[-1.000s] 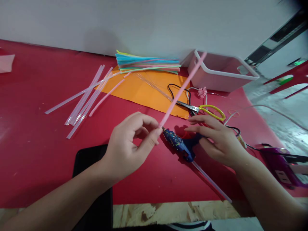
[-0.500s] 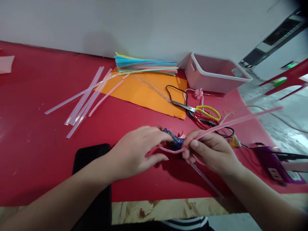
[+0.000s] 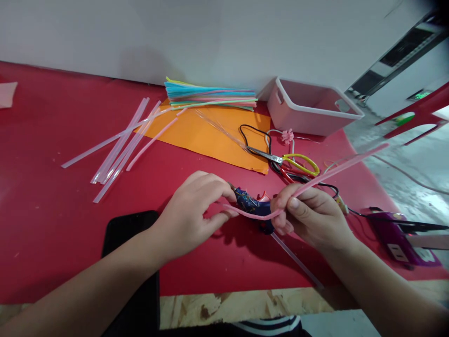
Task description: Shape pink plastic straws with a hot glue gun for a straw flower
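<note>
A long pink pipe cleaner (image 3: 253, 216) stretches between my hands, sagging slightly in the middle. My left hand (image 3: 191, 210) pinches its left end between thumb and fingers. My right hand (image 3: 310, 213) grips it farther along, and the free length slants up to the right. Beneath and behind the pipe cleaner lies a dark blue glue gun (image 3: 248, 200), partly hidden by my hands. A translucent stick (image 3: 298, 260) runs from its lower end towards the table's front edge.
Several translucent sticks (image 3: 121, 145) and a pink piece (image 3: 152, 144) lie left. At the back are coloured pipe cleaners (image 3: 210, 93), orange paper (image 3: 199, 135), scissors (image 3: 298, 164) and a pink bin (image 3: 308, 112). A black phone (image 3: 133, 285) sits near left; a purple power strip (image 3: 393, 238) right.
My left thumb and fingers have closed on the pipe cleaner's left end. Its right end has swung slightly left and up. More of the glue gun shows.
</note>
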The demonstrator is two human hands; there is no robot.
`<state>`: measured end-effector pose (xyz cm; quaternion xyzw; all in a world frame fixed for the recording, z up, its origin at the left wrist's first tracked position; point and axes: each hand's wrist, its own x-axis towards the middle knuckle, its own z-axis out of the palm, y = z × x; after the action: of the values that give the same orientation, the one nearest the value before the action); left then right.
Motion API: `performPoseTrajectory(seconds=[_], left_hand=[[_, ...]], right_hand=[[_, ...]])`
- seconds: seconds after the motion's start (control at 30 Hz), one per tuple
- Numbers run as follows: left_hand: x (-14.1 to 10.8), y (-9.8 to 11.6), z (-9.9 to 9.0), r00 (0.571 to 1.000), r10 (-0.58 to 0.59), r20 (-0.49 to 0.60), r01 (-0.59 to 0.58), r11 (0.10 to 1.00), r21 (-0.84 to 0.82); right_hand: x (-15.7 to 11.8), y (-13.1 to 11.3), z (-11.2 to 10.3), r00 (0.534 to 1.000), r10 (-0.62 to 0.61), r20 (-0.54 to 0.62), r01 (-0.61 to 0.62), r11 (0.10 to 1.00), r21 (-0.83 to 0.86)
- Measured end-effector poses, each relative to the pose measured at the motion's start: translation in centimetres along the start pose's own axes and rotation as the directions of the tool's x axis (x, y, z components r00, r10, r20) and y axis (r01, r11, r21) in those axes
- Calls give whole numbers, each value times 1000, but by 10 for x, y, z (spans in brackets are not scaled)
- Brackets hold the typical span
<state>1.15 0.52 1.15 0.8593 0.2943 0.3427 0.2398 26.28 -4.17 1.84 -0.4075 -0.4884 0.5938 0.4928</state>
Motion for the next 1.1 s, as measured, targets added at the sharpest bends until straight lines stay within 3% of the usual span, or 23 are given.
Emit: performPoseTrajectory(seconds=[0.13, 0.37, 0.6, 0.7, 0.8, 0.9, 0.97, 1.1], left_hand=[[0, -1, 1, 991, 127, -41, -127, 992, 6], [0, 1, 5, 936, 343, -81, -339, 939, 56], [7, 11, 1, 925, 367, -96, -361, 929, 80], [12, 21, -5, 958, 280, -63, -277, 960, 44], [16, 31, -13, 992, 126, 3, -125, 992, -28], [21, 39, -20, 998, -41, 45, 47, 989, -140], [25, 42, -22, 980, -171, 102, 192, 946, -260], [31, 43, -25, 892, -396, 218, 452, 767, -456]], right_hand=[[-1, -1, 3, 999, 30, 14, -31, 999, 44], [-5, 7, 13, 994, 106, 22, -106, 994, -1], [2, 4, 17, 995, 102, 15, -103, 994, 39], [7, -5, 14, 998, 70, -6, -70, 998, 5], [15, -15, 14, 999, -11, 31, 14, 996, -89], [25, -25, 19, 996, -47, 73, 59, 985, -161], [32, -31, 24, 997, -32, 76, 46, 982, -185], [45, -37, 33, 996, -4, 93, 15, 993, -121]])
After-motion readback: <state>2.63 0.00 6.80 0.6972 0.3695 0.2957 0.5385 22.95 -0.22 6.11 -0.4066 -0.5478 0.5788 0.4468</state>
